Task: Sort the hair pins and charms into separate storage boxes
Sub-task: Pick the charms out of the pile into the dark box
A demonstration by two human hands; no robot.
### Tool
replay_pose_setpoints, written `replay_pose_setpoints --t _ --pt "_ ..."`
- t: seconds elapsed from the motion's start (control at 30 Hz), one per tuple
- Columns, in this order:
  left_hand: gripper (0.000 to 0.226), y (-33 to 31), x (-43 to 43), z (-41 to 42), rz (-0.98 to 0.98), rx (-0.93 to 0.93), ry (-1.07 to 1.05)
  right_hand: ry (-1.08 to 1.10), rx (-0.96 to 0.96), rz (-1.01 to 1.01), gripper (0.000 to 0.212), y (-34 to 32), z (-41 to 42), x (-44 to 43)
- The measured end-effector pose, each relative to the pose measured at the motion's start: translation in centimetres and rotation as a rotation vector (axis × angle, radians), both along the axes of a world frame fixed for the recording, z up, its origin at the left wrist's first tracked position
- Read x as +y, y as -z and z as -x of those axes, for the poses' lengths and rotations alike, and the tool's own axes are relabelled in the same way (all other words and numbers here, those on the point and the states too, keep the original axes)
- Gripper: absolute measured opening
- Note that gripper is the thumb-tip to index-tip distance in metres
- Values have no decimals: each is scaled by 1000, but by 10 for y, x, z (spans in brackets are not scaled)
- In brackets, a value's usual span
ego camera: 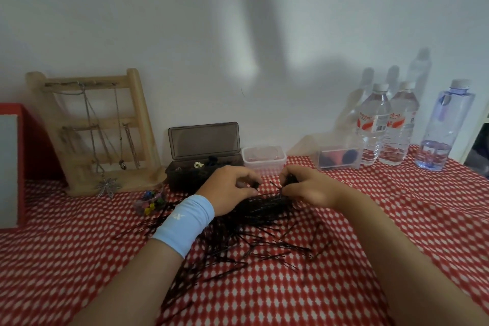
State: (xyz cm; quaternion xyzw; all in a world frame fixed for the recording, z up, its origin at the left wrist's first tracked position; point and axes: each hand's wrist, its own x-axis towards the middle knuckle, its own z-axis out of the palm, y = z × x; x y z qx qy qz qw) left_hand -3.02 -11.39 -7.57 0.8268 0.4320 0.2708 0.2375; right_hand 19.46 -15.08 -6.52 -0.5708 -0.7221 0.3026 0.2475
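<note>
A big heap of black hair pins (254, 230) lies spread on the red-and-white cloth. At its far edge my left hand (230, 188), with a light blue wristband, pinches a small dark piece between thumb and fingers. Beside it my right hand (304, 185) grips a bunch of black hair pins. A dark smoky storage box (185, 172) stands open behind my left hand, with small charms inside. A small clear box (264, 157) sits to its right. Coloured charms (150, 202) lie in a little pile left of the heap.
A wooden jewellery stand (95, 127) with hanging necklaces leans on the wall at the left, beside a red box (31, 145). At the back right stand a clear container (340, 157), two water bottles (386, 127) and a bluish bottle (444, 124).
</note>
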Motion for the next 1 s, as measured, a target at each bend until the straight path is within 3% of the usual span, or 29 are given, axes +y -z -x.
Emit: replay_pose_setpoints --t 0.07,0.17,0.4,0.6,0.83,0.93,1.0 --pt "21 -3 5 8 -12 5 -9 20 47 25 11 -5 4 4" --pt "20 -10 17 22 -39 -22 -61 9 -29 0 13 -17 21 21" --pt "20 -20 51 59 -117 -13 -238 -21 -176 -227 17 -34 80 89" --pt "21 -18 80 81 -115 -14 -299 -119 -436 -238 36 -30 113 127" --pt "22 -7 94 90 -118 61 -315 -205 -371 -274 42 -23 111 127" --pt "26 -5 91 89 -175 81 -305 -119 -275 -345 28 -29 102 117" --pt "23 -6 85 85 -240 48 -300 -41 -188 -365 35 -35 95 104"
